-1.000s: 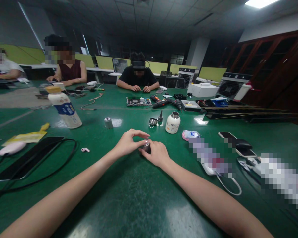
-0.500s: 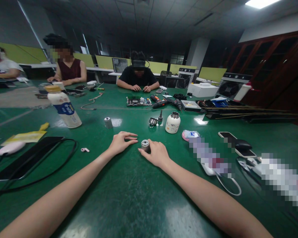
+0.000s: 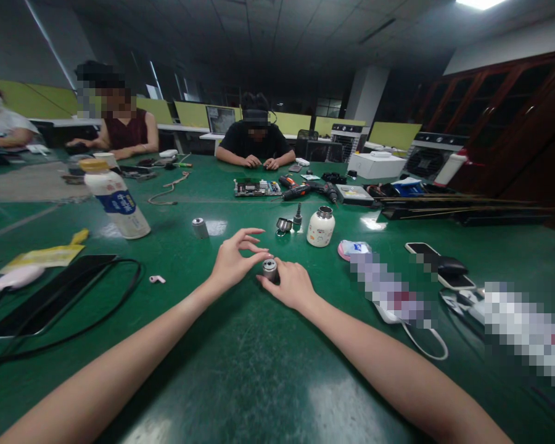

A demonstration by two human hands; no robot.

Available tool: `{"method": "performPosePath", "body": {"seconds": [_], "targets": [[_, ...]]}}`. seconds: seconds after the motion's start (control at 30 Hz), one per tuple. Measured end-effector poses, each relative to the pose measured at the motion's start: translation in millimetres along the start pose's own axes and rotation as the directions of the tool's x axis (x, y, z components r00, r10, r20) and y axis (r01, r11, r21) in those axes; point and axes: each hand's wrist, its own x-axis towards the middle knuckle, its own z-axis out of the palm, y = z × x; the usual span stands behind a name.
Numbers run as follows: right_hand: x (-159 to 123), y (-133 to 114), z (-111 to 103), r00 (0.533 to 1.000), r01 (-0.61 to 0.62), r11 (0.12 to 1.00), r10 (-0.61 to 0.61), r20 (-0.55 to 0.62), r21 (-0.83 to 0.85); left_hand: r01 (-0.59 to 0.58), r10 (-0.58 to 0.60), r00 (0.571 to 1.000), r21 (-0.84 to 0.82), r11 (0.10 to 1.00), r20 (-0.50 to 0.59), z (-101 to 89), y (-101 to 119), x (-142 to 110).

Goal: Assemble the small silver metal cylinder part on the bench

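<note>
A small silver metal cylinder (image 3: 269,266) stands upright on the green table, with a round hole and smaller openings in its top face. My right hand (image 3: 292,285) is wrapped around its right side, thumb in front. Just above and left of it is my left hand (image 3: 238,259), fingers apart and thumb tip close to the cylinder's top edge; whether it touches I cannot tell. A second grey metal cylinder (image 3: 200,228) stands farther left. Beyond my hands are a small steel lidded piece (image 3: 284,226), a dark pointed bit (image 3: 297,217) and an open cream bottle (image 3: 320,227).
On the left are a milk bottle (image 3: 118,200), a black tablet (image 3: 50,296) with a cable, and a pink earbud (image 3: 157,279). A circuit board (image 3: 257,188) and power drills (image 3: 300,192) lie farther back. To the right rests a phone (image 3: 420,249) under a mouse (image 3: 452,267). Co-workers sit across.
My left hand has moved right and up, toward the top of the cylinder, its fingers raised and spread. My right hand keeps its grip in the same place.
</note>
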Motion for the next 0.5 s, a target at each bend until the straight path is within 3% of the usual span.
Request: {"method": "performPosePath", "body": {"seconds": [0.13,0.37,0.5], "targets": [[-0.2,0.1,-1.3,1.0,0.009,1.0,-0.009,0.01,0.016,0.003,-0.001,0.998,-0.03,1.0,0.067,7.6,5.2,-5.8],[-0.6,0.2,-2.5,1.0,0.004,1.0,-0.004,0.023,0.02,-0.025,0.025,0.997,-0.002,1.0,0.07,8.5,2.9,-7.1],[-0.3,-0.6,-3.9,0.999,-0.007,1.0,0.006,0.031,0.02,0.028,-0.026,0.998,-0.049,0.998,0.049,8.9,8.6,-7.2]]}}
